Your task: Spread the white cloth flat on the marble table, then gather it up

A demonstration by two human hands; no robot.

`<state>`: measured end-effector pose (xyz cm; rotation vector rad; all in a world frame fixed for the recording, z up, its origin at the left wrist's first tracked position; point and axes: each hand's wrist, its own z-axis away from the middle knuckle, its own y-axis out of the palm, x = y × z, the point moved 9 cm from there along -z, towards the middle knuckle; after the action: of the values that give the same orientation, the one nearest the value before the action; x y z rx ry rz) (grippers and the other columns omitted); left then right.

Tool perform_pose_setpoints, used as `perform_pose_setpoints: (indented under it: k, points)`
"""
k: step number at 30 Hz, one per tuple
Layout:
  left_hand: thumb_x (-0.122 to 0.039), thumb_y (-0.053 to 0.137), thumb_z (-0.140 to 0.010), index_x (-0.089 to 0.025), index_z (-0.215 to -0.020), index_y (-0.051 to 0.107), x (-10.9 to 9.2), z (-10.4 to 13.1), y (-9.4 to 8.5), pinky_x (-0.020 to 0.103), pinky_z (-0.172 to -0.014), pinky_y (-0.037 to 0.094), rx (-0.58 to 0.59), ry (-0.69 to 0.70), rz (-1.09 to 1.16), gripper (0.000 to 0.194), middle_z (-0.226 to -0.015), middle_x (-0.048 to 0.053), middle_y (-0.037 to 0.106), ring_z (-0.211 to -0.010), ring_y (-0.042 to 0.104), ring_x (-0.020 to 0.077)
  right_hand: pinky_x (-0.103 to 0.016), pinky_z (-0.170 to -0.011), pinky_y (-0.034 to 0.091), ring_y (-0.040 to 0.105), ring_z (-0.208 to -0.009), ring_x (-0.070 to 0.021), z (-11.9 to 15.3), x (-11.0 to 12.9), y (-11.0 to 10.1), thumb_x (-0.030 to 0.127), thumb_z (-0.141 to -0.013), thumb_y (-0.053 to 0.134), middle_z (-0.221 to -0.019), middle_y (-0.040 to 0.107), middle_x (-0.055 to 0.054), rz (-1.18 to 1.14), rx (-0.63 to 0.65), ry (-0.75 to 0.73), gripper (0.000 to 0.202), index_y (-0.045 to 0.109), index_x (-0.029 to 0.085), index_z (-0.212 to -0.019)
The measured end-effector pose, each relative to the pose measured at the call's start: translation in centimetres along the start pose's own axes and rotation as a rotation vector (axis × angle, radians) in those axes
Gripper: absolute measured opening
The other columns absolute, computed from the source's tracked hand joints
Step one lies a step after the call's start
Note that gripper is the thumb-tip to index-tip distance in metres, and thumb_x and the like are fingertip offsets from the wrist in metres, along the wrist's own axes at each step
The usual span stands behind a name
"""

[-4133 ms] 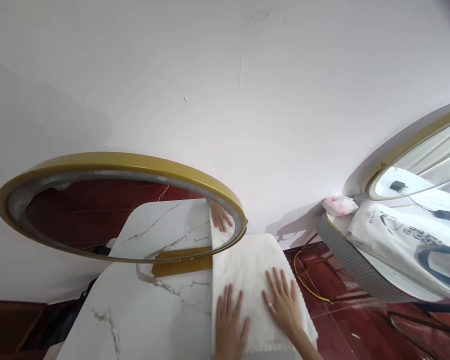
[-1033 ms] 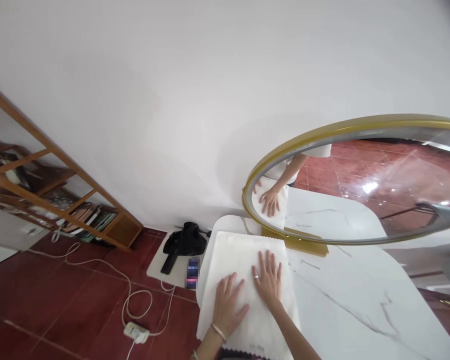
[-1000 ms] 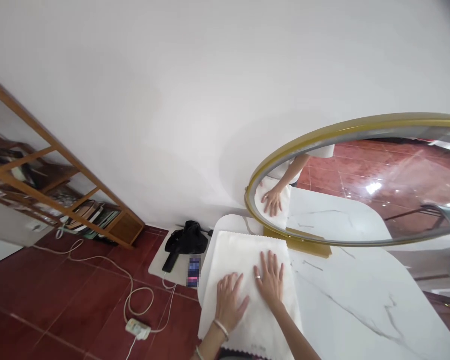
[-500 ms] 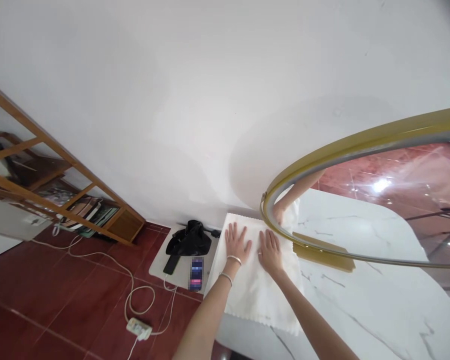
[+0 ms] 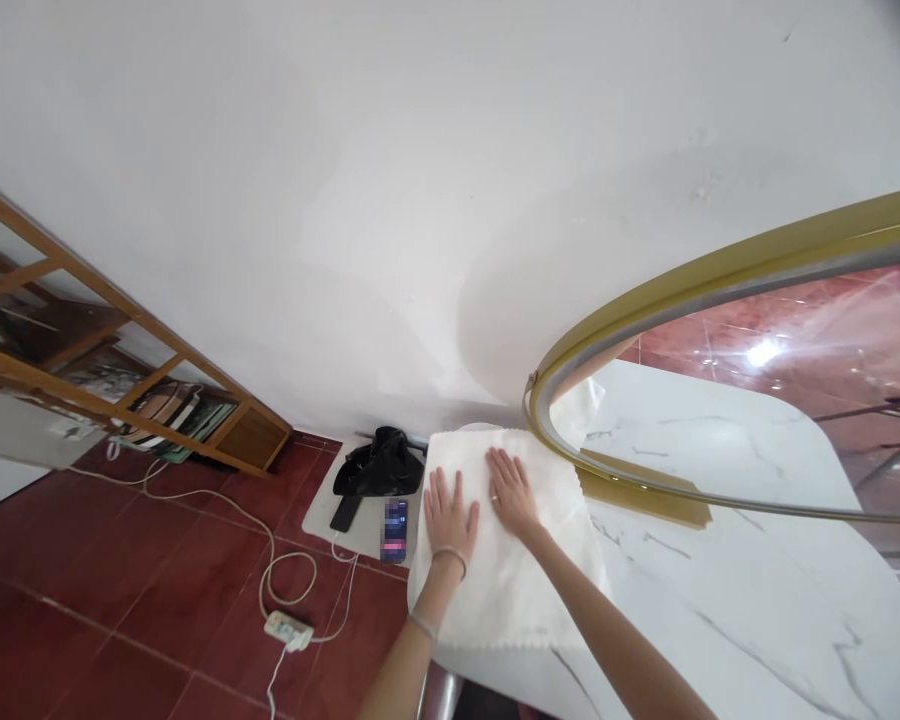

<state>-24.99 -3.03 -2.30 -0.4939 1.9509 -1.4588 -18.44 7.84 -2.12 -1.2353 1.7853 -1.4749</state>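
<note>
A white cloth (image 5: pixel 514 595) with scalloped edges lies spread on the left end of a white marble-patterned table (image 5: pixel 682 600). My left hand (image 5: pixel 450 517) rests flat on it near its left side, fingers apart, with bracelets on the wrist. To its right my right hand (image 5: pixel 511 492) also presses palm down on the cloth, a ring on one finger. Neither hand grips anything. The cloth's far right corner lies close to the base of the gold-framed mirror (image 5: pixel 634 490).
The mirror's rim reaches over the table on the right. A white wall (image 5: pixel 345 250) stands behind. Left on the floor are a black bag (image 5: pixel 381 463), phones with cables, a power strip (image 5: pixel 289 630) and a wooden shelf (image 5: pixel 251 437).
Both hands have slid left across the cloth, still flat. The cloth's far left corner has shifted left along with them. My right hand's reflection has mostly left the mirror's lower edge.
</note>
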Motion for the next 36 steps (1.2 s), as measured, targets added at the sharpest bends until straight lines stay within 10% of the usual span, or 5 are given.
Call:
perform_pose_setpoints:
  k: [8, 17, 23, 29, 36]
  points:
    - [-0.033, 0.045, -0.09, -0.025, -0.147, 0.021, 0.7, 7.9, -2.6, 0.048, -0.114, 0.021, -0.073, 0.054, -0.045, 0.062, -0.157, 0.008, 0.008, -0.143, 0.017, 0.0283, -0.053, -0.11, 0.026, 0.02, -0.141, -0.0269, 11.6, 3.2, -3.2, 0.03, -0.093, 0.04, -0.151, 0.03, -0.008, -0.016, -0.076, 0.027, 0.059, 0.02, 0.023, -0.148]
    - [-0.042, 0.046, -0.089, -0.025, -0.145, 0.029, -3.9, -3.6, 1.2, 0.048, -0.116, 0.015, 0.109, 0.191, 0.067, 0.061, -0.156, 0.008, 0.016, -0.144, 0.01, 0.0275, -0.05, -0.111, 0.021, 0.015, -0.142, -0.029, 4.3, -5.2, -2.4, 0.04, -0.094, 0.033, -0.149, 0.029, -0.021, 0.079, -0.05, 0.221, 0.058, 0.033, 0.006, -0.141]
    - [-0.042, 0.045, -0.09, -0.027, -0.143, 0.034, -1.9, -8.8, 1.3, 0.042, -0.117, 0.011, 0.207, 0.152, 0.095, 0.056, -0.156, 0.006, 0.017, -0.144, 0.011, 0.024, -0.051, -0.11, 0.02, 0.025, -0.137, -0.0344, -2.1, -6.4, -0.1, 0.035, -0.088, 0.041, -0.143, 0.037, -0.026, 0.052, 0.053, 0.226, 0.059, 0.04, -0.001, -0.135]
    - [-0.046, 0.038, -0.092, -0.026, -0.145, 0.03, 2.4, -7.7, 0.4, 0.038, -0.105, 0.036, 0.217, -0.032, 0.095, 0.057, -0.149, 0.011, 0.035, -0.134, 0.038, 0.0267, -0.045, -0.108, 0.029, 0.04, -0.127, -0.0278, -3.0, -0.3, 0.3, 0.017, -0.082, 0.044, -0.135, 0.05, -0.018, -0.013, 0.053, 0.127, 0.048, 0.051, 0.01, -0.129]
    - [-0.041, 0.03, -0.095, -0.019, -0.146, 0.028, 7.3, 1.2, -0.5, 0.039, -0.106, 0.037, 0.166, -0.2, 0.086, 0.056, -0.147, 0.014, 0.038, -0.137, 0.033, 0.0262, -0.05, -0.11, 0.026, 0.024, -0.139, -0.0301, 5.9, 8.8, -1.1, 0.034, -0.089, 0.043, -0.151, 0.03, -0.013, -0.128, 0.048, -0.074, 0.059, 0.031, 0.015, -0.144]
